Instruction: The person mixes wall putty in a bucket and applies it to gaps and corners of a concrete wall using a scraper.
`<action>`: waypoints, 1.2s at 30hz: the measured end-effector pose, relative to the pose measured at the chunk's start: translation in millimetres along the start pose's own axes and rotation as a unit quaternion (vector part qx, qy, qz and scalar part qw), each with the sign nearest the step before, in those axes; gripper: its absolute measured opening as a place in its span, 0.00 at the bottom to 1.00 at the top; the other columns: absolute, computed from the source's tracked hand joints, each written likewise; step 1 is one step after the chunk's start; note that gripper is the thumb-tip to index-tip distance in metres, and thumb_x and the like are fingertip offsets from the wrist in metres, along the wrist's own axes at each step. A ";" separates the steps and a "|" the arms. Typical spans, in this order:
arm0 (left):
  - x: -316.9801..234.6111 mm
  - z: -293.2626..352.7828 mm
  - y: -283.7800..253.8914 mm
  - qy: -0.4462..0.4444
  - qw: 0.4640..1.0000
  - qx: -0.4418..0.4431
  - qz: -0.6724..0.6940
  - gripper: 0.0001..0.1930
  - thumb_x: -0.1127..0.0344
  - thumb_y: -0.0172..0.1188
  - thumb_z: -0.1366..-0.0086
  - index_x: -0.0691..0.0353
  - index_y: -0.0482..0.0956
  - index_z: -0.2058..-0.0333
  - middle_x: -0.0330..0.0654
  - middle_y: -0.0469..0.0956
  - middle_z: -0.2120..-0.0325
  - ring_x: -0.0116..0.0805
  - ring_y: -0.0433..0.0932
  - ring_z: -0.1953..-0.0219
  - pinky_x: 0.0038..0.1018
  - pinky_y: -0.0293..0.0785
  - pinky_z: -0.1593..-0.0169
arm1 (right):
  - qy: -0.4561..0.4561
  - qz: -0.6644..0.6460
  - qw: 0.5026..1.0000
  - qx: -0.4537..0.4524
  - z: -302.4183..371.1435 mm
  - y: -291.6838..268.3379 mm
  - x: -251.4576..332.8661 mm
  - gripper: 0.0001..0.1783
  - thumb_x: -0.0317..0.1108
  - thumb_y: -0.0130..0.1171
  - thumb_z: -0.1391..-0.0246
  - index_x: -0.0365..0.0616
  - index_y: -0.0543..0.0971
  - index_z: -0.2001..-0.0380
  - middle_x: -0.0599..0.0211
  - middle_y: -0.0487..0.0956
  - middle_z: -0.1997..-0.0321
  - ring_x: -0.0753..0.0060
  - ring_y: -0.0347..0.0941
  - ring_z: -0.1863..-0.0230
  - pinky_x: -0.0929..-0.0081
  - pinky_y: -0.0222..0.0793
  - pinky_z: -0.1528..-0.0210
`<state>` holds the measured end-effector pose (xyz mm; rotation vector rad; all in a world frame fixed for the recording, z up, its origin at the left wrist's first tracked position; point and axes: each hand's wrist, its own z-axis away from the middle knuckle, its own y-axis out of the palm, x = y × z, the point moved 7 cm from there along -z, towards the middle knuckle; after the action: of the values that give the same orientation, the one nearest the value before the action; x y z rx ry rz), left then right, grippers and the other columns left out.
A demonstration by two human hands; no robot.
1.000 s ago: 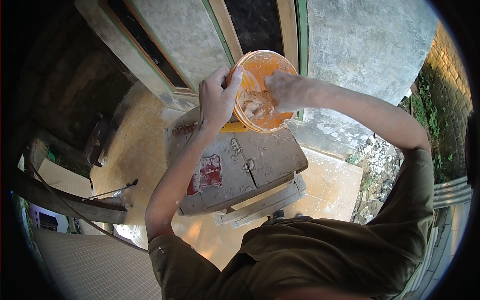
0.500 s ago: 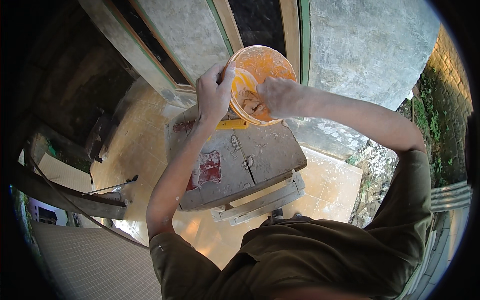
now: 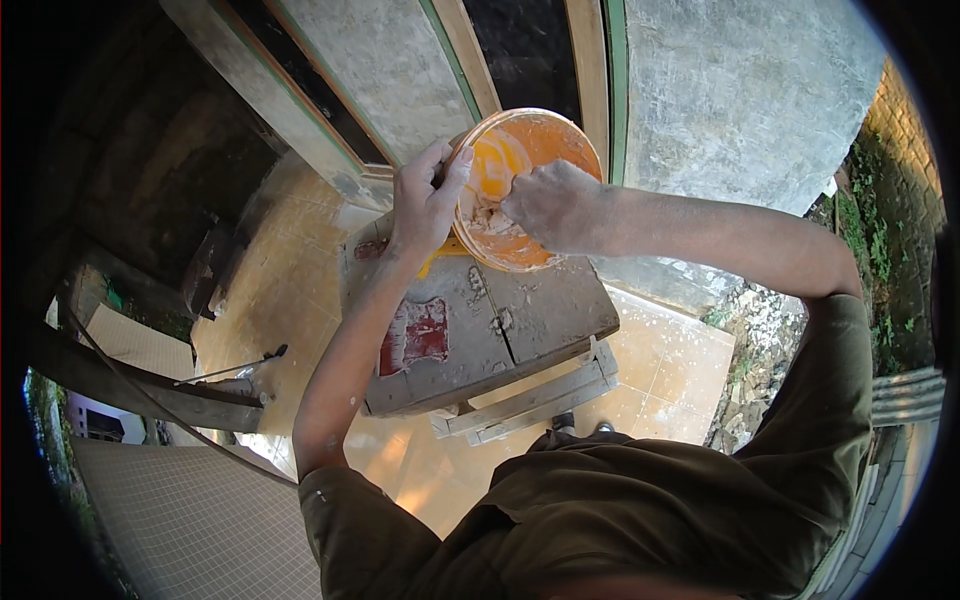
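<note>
An orange bucket (image 3: 545, 140), tilted so its mouth faces me, is held over a wooden bench (image 3: 550, 320). My left hand (image 3: 425, 200) grips the bucket's left rim, thumb over the edge. Inside the mouth, my right hand (image 3: 560, 205) is closed in a fist; what it holds, if anything, is hidden. Pale, thick paste (image 3: 487, 220) clings to the lower wall beside that fist, and smears streak the rest of the inside. Both hands look dusty with pale residue. Beneath the bucket, a yellow object (image 3: 447, 260) on the bench is partly covered.
A red flat piece smeared white (image 3: 415, 335) lies on the bench top. Slatted wood (image 3: 535, 400) juts from the bench's near side. Ahead stands a grey plastered wall (image 3: 740, 110) with a wood-framed opening. Rubble (image 3: 745, 390) lies at right, tiled floor (image 3: 270, 300) at left.
The bucket has shifted slightly down and right in view. My right fist has moved a little lower and left within its mouth. My left hand keeps its grip on the rim.
</note>
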<state>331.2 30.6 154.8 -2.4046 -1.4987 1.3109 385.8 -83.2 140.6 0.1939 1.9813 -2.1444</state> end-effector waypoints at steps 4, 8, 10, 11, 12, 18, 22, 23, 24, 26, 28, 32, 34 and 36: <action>-4.2 -0.5 -2.3 0.003 1.000 0.011 0.017 0.15 0.63 0.56 0.35 0.65 0.67 0.78 0.30 0.59 0.87 0.18 0.55 0.82 0.22 0.53 0.79 | -0.032 0.000 0.994 -0.106 11.3 -23.0 -24.7 0.12 0.34 0.61 0.49 0.41 0.79 0.62 0.64 0.81 0.66 0.73 0.79 0.67 0.74 0.77 0.64; -4.4 2.2 -0.4 -0.006 0.999 0.048 0.016 0.15 0.63 0.56 0.35 0.65 0.67 0.78 0.30 0.59 0.87 0.18 0.55 0.82 0.21 0.53 0.79 | 0.005 0.101 0.990 -0.095 12.2 -34.7 -3.1 0.10 0.34 0.62 0.50 0.44 0.81 0.64 0.66 0.82 0.67 0.76 0.79 0.66 0.76 0.77 0.63; 1.4 1.2 1.6 -0.006 0.999 0.039 0.006 0.15 0.63 0.56 0.35 0.65 0.67 0.78 0.30 0.59 0.87 0.18 0.55 0.82 0.22 0.53 0.79 | -0.031 0.198 0.972 -0.118 -0.6 -21.8 9.3 0.07 0.33 0.62 0.51 0.48 0.83 0.66 0.68 0.82 0.67 0.76 0.79 0.65 0.77 0.76 0.62; 2.1 1.0 1.1 -0.005 0.999 0.033 0.001 0.15 0.63 0.56 0.36 0.65 0.67 0.78 0.30 0.59 0.87 0.18 0.55 0.82 0.22 0.53 0.78 | -0.032 0.199 0.972 -0.120 -1.4 -19.3 12.6 0.07 0.33 0.62 0.51 0.48 0.83 0.66 0.68 0.82 0.67 0.76 0.79 0.65 0.77 0.76 0.62; 0.6 1.5 -1.5 -0.006 0.999 0.035 -0.006 0.15 0.63 0.55 0.35 0.65 0.67 0.78 0.30 0.59 0.86 0.18 0.55 0.81 0.22 0.53 0.78 | -0.078 0.238 0.962 -0.111 0.0 -12.4 22.2 0.09 0.32 0.62 0.51 0.48 0.82 0.64 0.68 0.82 0.66 0.75 0.79 0.66 0.78 0.76 0.63; 9.4 7.8 -23.1 -0.004 1.000 -0.013 0.027 0.14 0.64 0.53 0.34 0.65 0.66 0.77 0.29 0.58 0.85 0.18 0.54 0.80 0.21 0.53 0.77 | -0.148 0.183 0.966 -0.105 8.7 -6.9 0.6 0.08 0.30 0.63 0.51 0.49 0.83 0.66 0.66 0.83 0.68 0.72 0.80 0.64 0.76 0.76 0.59; 13.2 12.5 -24.3 0.019 1.000 0.005 0.005 0.15 0.65 0.53 0.34 0.65 0.65 0.78 0.29 0.58 0.85 0.17 0.54 0.80 0.21 0.53 0.77 | -0.096 0.173 0.975 -0.099 17.2 -19.9 -4.3 0.09 0.31 0.63 0.52 0.48 0.83 0.64 0.66 0.83 0.67 0.71 0.80 0.63 0.77 0.77 0.59; 10.9 14.3 -24.9 0.020 1.000 0.006 0.006 0.15 0.65 0.53 0.34 0.65 0.65 0.78 0.29 0.58 0.85 0.17 0.54 0.80 0.21 0.53 0.77 | -0.067 0.161 0.977 -0.127 21.1 -31.5 0.1 0.09 0.31 0.64 0.52 0.47 0.82 0.65 0.67 0.82 0.66 0.72 0.80 0.63 0.77 0.77 0.60; 9.5 15.6 -25.5 0.019 1.000 0.007 0.009 0.15 0.65 0.53 0.34 0.64 0.64 0.78 0.29 0.57 0.85 0.17 0.54 0.80 0.21 0.52 0.77 | -0.040 0.146 0.977 -0.153 22.8 -39.3 3.7 0.09 0.32 0.64 0.53 0.47 0.82 0.65 0.67 0.82 0.66 0.73 0.79 0.62 0.78 0.77 0.60; 6.2 17.1 -24.9 0.018 1.000 0.008 0.012 0.15 0.65 0.53 0.34 0.64 0.64 0.78 0.29 0.57 0.85 0.17 0.54 0.80 0.21 0.52 0.77 | -0.043 0.189 0.970 -0.150 22.3 -40.6 17.7 0.09 0.32 0.65 0.53 0.47 0.82 0.66 0.68 0.82 0.66 0.74 0.79 0.62 0.79 0.76 0.61; 4.3 18.5 -21.7 0.010 1.000 0.017 -0.002 0.14 0.66 0.52 0.34 0.64 0.63 0.78 0.30 0.57 0.85 0.18 0.54 0.80 0.21 0.52 0.78 | -0.071 0.240 0.957 -0.143 22.8 -35.2 31.5 0.07 0.33 0.65 0.54 0.46 0.82 0.69 0.71 0.82 0.67 0.77 0.77 0.63 0.80 0.76 0.63; 3.8 16.7 -20.4 0.011 1.000 -0.001 -0.005 0.14 0.66 0.53 0.34 0.64 0.64 0.78 0.29 0.57 0.85 0.18 0.54 0.81 0.21 0.52 0.78 | -0.160 0.351 0.918 -0.097 30.9 -2.7 40.1 0.05 0.32 0.64 0.55 0.46 0.83 0.72 0.70 0.82 0.68 0.76 0.77 0.63 0.80 0.75 0.65; 1.4 18.4 -20.5 0.019 1.000 0.014 -0.010 0.14 0.65 0.53 0.34 0.64 0.65 0.77 0.30 0.58 0.86 0.18 0.54 0.81 0.21 0.53 0.78 | -0.140 0.341 0.925 -0.091 34.6 -8.5 24.8 0.11 0.33 0.62 0.52 0.46 0.81 0.62 0.68 0.81 0.64 0.79 0.75 0.68 0.83 0.73 0.68; -2.4 19.8 -16.4 0.016 0.999 0.031 -0.014 0.14 0.64 0.54 0.35 0.64 0.66 0.77 0.30 0.58 0.86 0.18 0.55 0.81 0.22 0.54 0.78 | -0.090 0.345 0.928 -0.109 39.9 -20.6 17.4 0.18 0.35 0.59 0.48 0.48 0.78 0.52 0.68 0.80 0.63 0.83 0.73 0.73 0.88 0.72 0.70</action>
<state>305.7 30.0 150.4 -2.3473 -1.4567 1.2863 365.8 -122.6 159.7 0.5427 1.6840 -1.4325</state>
